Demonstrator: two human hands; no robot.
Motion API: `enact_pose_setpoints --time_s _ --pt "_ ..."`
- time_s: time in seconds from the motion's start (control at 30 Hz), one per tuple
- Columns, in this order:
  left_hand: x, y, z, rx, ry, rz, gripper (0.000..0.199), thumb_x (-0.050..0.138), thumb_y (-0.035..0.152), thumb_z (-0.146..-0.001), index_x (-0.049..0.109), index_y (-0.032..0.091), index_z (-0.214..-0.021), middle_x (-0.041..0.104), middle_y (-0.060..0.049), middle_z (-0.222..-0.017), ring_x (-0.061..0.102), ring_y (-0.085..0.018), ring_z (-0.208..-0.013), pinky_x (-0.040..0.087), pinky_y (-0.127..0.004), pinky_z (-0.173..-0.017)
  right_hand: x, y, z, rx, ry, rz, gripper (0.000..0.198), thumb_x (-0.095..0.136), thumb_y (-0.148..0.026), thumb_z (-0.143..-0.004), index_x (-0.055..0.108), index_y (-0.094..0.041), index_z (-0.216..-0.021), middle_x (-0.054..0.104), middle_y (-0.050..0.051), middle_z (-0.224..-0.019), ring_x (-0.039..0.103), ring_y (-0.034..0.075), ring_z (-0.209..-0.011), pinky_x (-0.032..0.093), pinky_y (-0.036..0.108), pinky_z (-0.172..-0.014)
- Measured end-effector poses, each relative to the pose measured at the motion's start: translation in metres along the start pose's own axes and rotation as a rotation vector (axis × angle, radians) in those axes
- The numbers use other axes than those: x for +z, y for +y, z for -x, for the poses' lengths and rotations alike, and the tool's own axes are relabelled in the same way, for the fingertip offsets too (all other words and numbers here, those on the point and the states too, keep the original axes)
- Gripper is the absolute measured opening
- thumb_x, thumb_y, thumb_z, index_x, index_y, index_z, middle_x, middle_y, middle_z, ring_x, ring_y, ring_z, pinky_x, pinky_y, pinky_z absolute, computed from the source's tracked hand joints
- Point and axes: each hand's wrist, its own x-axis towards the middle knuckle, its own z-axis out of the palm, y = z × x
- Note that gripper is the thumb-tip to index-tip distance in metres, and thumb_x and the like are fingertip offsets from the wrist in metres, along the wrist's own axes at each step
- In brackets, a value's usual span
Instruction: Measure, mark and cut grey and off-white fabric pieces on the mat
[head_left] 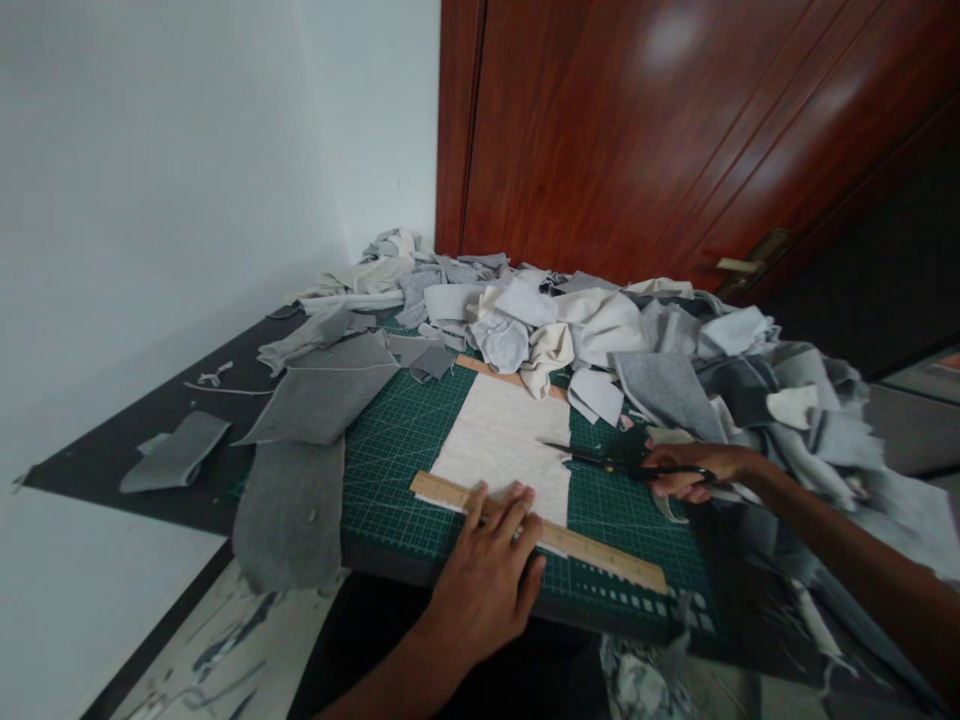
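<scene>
A piece of off-white fabric (pixel 499 425) lies flat on the green cutting mat (pixel 390 465). Across its near edge runs a wooden ruler (pixel 607 555). My left hand (pixel 499 545) rests on ruler and fabric with its fingers spread, pressing down rather than gripping. Black-handled scissors (pixel 611 464) are held in my right hand (pixel 694 470), fingers wrapped round the handles. The blades point left and reach over the fabric's right edge, where a small notch shows. Whether the blades are on or under the cloth at the tip is hard to tell.
A heap of grey and cream fabric scraps (pixel 600 320) spreads along the back and right of the table. A second wooden strip (pixel 491 371) lies behind the fabric. Grey cloth (pixel 292 510) hangs over the front edge at left. A brown door (pixel 600 140) stands behind.
</scene>
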Motion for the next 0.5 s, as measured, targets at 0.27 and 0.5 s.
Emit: enact_pose_setpoints --time_s 0.27,0.5 --pt "0.0008 0.0001 0.0001 -0.003 -0.002 0.01 0.035 0.041 0.034 -0.107 0.057 0.021 -0.136 0.051 -0.006 -0.158 0.035 -0.023 -0.154 0.017 -0.054 -0.131 0.0031 -0.0019 0.0011 -0.003 0.021 0.02 0.057 0.077 -0.063 -0.08 0.039 -0.022 -0.074 0.034 -0.012 -0.054 0.028 0.002 -0.042 0.024 0.017 -0.039" --pt "-0.0003 0.0009 -0.0002 -0.003 0.0 0.003 0.035 0.041 0.034 -0.107 0.057 0.021 -0.136 0.052 -0.006 -0.158 0.036 -0.023 -0.154 0.017 -0.053 -0.131 0.0029 -0.0008 0.001 0.005 0.044 0.059 0.057 0.077 -0.065 -0.079 0.041 -0.021 -0.075 0.035 -0.011 -0.053 0.029 0.002 -0.04 0.024 0.018 -0.038"
